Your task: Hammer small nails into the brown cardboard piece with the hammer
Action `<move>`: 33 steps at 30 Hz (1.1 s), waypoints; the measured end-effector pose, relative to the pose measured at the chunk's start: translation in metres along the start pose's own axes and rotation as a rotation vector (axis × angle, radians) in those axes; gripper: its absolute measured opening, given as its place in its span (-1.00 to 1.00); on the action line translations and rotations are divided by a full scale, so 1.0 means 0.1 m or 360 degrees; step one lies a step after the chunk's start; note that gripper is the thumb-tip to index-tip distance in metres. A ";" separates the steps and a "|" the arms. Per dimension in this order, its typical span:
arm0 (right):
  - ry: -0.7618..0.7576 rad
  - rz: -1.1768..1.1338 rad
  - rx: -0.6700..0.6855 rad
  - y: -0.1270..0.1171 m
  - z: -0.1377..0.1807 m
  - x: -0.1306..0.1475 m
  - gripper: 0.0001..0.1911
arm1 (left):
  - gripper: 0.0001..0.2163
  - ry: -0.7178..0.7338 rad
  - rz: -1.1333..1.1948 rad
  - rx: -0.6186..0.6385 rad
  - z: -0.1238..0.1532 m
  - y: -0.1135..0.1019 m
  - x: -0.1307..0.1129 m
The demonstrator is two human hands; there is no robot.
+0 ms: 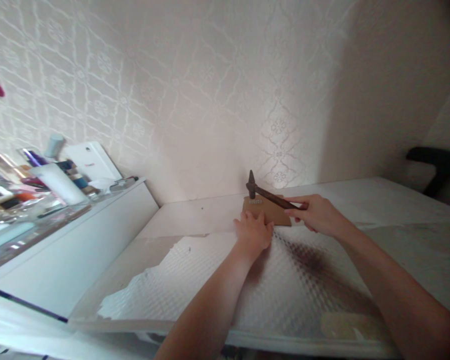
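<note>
Fig. 1. Head view, as I am monitoring it remotely. The work in hand, by my reading, is hammering on a small wooden board, and the moment is sitting between blows or just ahead of one.

The right hand is wrapping its fingers shut around the handle of a hammer. The handle is running left and slightly upward from the fist, and the head is hanging just above the board's far edge, close to the wall. Whether the head is touching the wood I cannot tell.

The left hand is lying knuckles-up on the board's near-left edge, fingers drawn together and bearing down on it to pin it in place. The board is lying flat on the table, just beyond a pale textured sheet.

A pale row of small marks is showing on the board under the hammer head — too small for me to identify.

Both forearms are reaching forward from the lower edge and converging on the board, the right wrist bending slightly inward.

I am judging that a strike from here calls for a short, controlled wrist swing, with the left fingers staying clear of the head.

A shelf of bottles is standing well apart to the left.
</note>
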State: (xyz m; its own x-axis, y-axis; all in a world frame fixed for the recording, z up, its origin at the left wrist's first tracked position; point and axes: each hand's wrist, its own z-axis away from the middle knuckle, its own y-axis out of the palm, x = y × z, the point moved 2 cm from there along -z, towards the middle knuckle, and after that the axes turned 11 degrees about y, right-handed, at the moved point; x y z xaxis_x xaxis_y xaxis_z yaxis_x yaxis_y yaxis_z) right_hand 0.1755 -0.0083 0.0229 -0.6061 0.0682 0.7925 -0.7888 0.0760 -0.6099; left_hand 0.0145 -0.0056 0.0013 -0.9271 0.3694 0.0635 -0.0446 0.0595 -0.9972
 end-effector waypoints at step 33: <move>-0.0053 0.0087 -0.0031 -0.03 -0.02 -0.02 -0.53 | -0.49 0.0002 0.0012 0.0019 0.00 -0.01 0.01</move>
State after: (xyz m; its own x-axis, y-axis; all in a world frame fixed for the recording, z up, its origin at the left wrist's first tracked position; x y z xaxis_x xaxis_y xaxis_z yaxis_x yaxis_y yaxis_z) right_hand 0.1796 -0.0067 0.0228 -0.6517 0.0399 0.7574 -0.7524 0.0922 -0.6522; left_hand 0.0134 -0.0056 0.0020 -0.9269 0.3711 0.0559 -0.0420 0.0455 -0.9981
